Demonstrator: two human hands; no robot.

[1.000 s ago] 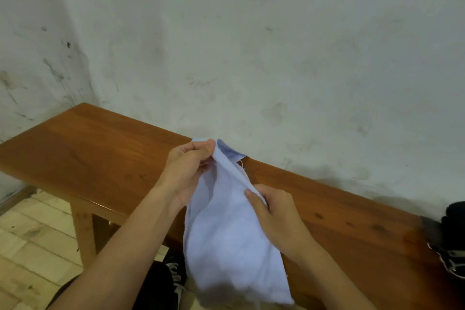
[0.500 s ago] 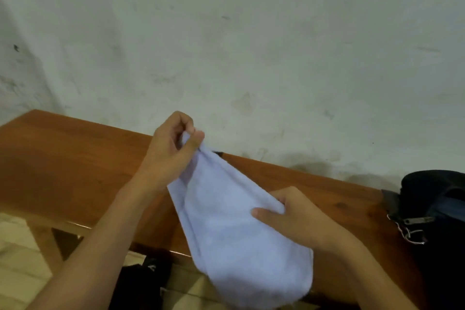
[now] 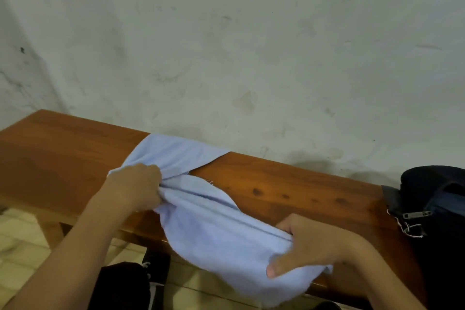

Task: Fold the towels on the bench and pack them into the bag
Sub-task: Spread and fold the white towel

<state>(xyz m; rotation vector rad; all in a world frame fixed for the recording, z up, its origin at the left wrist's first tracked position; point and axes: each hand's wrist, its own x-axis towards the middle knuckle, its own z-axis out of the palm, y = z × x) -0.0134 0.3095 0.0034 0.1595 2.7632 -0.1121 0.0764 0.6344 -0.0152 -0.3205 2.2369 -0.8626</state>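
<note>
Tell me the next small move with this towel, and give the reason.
Probably lay the gripped fold flat on the bench and smooth it. The left hand and right hand each grip an end of the light blue towel; its far part already rests on the wood, but the near part sags over the front edge. The bag waits at the right.

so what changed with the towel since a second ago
The towel went from hanging in the air to lying across the bench, part draped over the front edge. The left hand and right hand moved apart and down, each keeping its grip. The bag stayed put.
</note>
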